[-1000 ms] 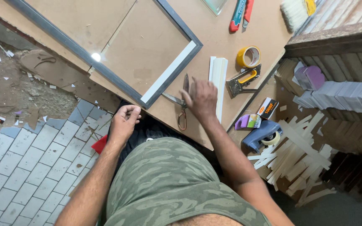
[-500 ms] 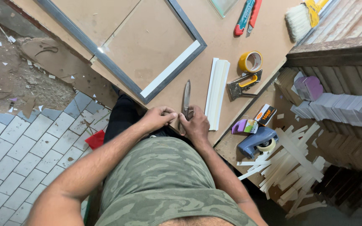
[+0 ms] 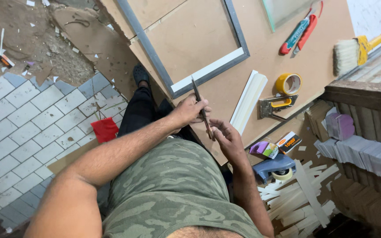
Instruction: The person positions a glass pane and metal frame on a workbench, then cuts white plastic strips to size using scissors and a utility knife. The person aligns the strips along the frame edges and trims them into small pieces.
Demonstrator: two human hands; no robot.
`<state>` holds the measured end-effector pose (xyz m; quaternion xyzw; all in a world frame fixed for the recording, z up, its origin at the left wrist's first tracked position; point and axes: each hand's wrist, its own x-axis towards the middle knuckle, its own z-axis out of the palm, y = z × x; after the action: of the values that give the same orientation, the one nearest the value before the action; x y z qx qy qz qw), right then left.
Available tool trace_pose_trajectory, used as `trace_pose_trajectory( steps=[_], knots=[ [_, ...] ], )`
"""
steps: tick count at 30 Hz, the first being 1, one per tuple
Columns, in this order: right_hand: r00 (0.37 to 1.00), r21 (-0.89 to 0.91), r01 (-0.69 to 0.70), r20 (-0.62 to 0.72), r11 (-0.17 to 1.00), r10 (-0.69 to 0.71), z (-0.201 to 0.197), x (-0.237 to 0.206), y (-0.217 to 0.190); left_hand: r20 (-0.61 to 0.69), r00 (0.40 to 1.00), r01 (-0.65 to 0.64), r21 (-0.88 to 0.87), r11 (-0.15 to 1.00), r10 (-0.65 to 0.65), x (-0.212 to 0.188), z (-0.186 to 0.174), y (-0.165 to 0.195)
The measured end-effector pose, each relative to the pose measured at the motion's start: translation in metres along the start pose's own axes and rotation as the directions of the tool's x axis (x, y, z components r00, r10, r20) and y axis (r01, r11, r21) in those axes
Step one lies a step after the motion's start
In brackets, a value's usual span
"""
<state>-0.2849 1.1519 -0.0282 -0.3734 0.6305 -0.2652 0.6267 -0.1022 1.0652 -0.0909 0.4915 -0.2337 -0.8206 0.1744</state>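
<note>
Left hand [image 3: 189, 110]: closed around the shaft of a slim dark metal hand tool with a brownish handle [image 3: 201, 108], held over the near edge of the brown hardboard worktop [image 3: 270, 53]; the tool's thin tip is pointed up towards the grey metal picture frame with a white inner strip [image 3: 237, 53], and its handle end is angled down towards the other hand.

Right hand [image 3: 225, 136]: fingers loosely curled, palm turned up, set just below the tool's handle end; whether the handle is actually touched cannot be told.

Items laid on the worktop:
- white moulded trim strip [image 3: 248, 100], just right of the hands;
- yellow roll of tape [image 3: 288, 83], beside a grey and yellow staple gun [image 3: 276, 105];
- red and blue utility knives [image 3: 300, 33], near the far edge;
- wide pale-bristled brush with a yellow handle [image 3: 353, 53], at the right edge.

Items seen below the worktop edge:
- blue tape dispenser [image 3: 274, 167];
- heap of white offcut strips [image 3: 296, 194].

Floor: grey and white square tiles [image 3: 18, 128], with a red scrap [image 3: 104, 129] lying beside the dark trouser leg.
</note>
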Motion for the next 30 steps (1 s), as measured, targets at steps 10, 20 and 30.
trace_pose_trajectory(
  steps=[10, 20, 30],
  knots=[
    [0.928, -0.074, -0.170, 0.324, 0.983, 0.185, 0.000, 0.022, -0.005, 0.181, 0.955, -0.258, 0.119, 0.959, 0.235, -0.020, -0.014, 0.001],
    [0.991, 0.150, -0.064, 0.126, 0.987, 0.046, -0.011, 0.028, 0.018, -0.107, 0.599, -0.294, 0.892, 0.343, 0.793, -0.032, -0.077, 0.025],
    [0.997, 0.092, -0.051, -0.050, 0.995, 0.055, -0.039, 0.016, 0.047, 0.102, 0.691, -0.272, 0.954, 0.127, 0.715, 0.019, -0.072, 0.063]
  ],
)
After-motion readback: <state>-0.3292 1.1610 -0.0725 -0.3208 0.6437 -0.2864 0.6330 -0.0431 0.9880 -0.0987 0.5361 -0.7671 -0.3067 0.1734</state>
